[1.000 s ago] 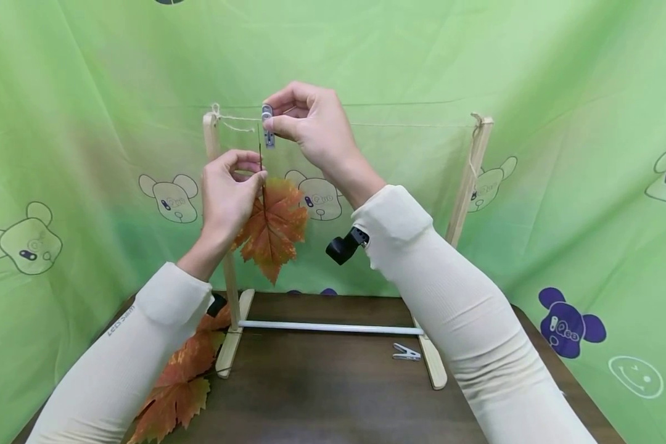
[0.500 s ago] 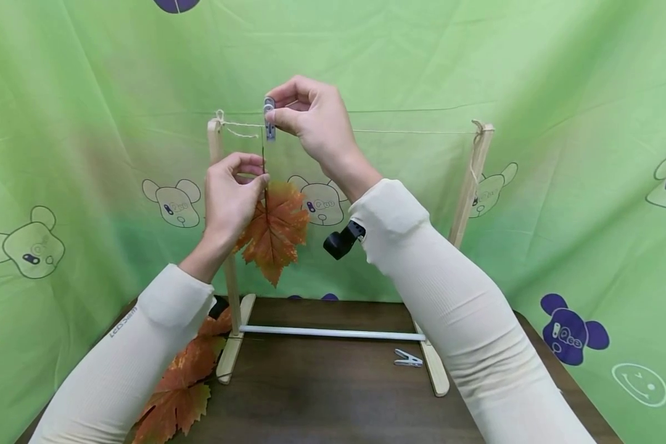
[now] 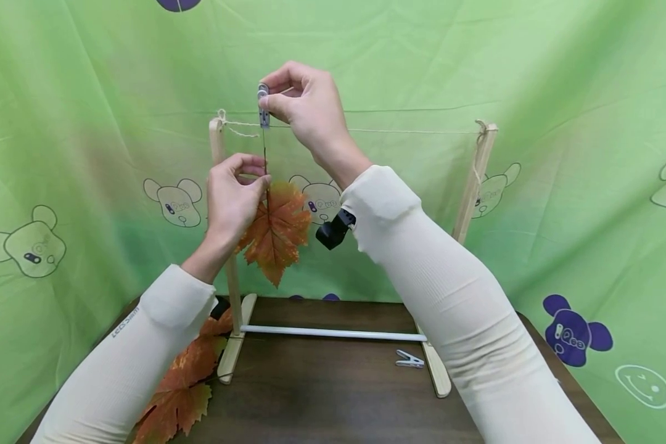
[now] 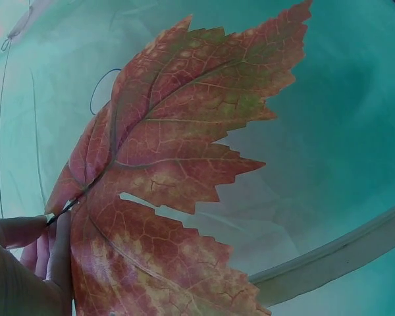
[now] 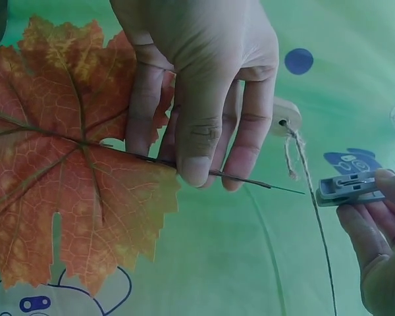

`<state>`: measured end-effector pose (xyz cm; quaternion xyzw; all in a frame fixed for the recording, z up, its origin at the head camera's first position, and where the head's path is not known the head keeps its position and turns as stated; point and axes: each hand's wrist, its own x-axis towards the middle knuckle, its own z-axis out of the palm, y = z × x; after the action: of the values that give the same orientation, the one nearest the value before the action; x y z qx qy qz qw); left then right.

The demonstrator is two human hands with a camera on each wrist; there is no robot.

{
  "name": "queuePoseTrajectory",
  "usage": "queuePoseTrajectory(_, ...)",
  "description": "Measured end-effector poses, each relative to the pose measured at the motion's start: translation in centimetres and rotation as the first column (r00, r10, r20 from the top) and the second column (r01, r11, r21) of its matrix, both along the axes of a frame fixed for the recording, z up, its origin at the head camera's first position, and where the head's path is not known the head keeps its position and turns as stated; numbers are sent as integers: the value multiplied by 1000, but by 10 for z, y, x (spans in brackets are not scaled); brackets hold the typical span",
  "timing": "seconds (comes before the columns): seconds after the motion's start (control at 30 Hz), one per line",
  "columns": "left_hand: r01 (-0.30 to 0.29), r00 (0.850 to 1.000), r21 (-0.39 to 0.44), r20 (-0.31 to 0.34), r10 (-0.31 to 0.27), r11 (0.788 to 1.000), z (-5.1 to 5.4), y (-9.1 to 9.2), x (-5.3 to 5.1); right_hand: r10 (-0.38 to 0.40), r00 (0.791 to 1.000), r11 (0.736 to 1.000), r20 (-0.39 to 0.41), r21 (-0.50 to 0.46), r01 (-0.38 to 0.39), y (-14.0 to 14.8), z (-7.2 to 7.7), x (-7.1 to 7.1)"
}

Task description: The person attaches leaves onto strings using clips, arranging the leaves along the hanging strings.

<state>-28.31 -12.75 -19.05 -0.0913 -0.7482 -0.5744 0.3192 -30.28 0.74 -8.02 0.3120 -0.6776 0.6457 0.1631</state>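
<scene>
My left hand (image 3: 234,196) pinches the thin dark stem of an orange autumn leaf (image 3: 277,231), which hangs tip down below the fingers. In the left wrist view the leaf (image 4: 178,125) fills the middle. Above, my right hand (image 3: 313,108) pinches a grey clothespin (image 3: 263,106) between thumb and fingers. Its lower end is at the string (image 3: 399,130), right over the stem's top. The right wrist view has the clothespin (image 5: 347,187) beside the string (image 5: 321,230), with the stem's thin tip just short of them; whether its jaws are around the string I cannot tell.
A wooden frame with a left post (image 3: 217,145) and right post (image 3: 474,179) carries the string; a white bar (image 3: 333,333) joins its feet. Another clothespin (image 3: 409,359) lies on the brown table (image 3: 322,394) by the right foot. More leaves (image 3: 177,394) lie at left, partly behind my sleeve.
My right hand has risen and shifted slightly left with the clothespin, from beside the stem to above its tip. My left hand has stayed nearly still with the leaf.
</scene>
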Motion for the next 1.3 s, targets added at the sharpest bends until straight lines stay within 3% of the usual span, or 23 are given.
queuePoseTrajectory(0.5, -10, 1000, 23, -19, 10, 1000, 3, 2, 0, -28, 998, 999, 53, 38, 26, -7, 4, -7)
queuePoseTrajectory(0.7, 12, 999, 44, -47, -10, 999, 3, 3, 0, -19, 994, 999, 103, 50, 14, -7, 3, -7)
queuePoseTrajectory(1.3, -1, 998, 45, -55, 3, 999, 6, 0, 3, -25, 981, 996, 190, 85, 9, -7, 6, -5)
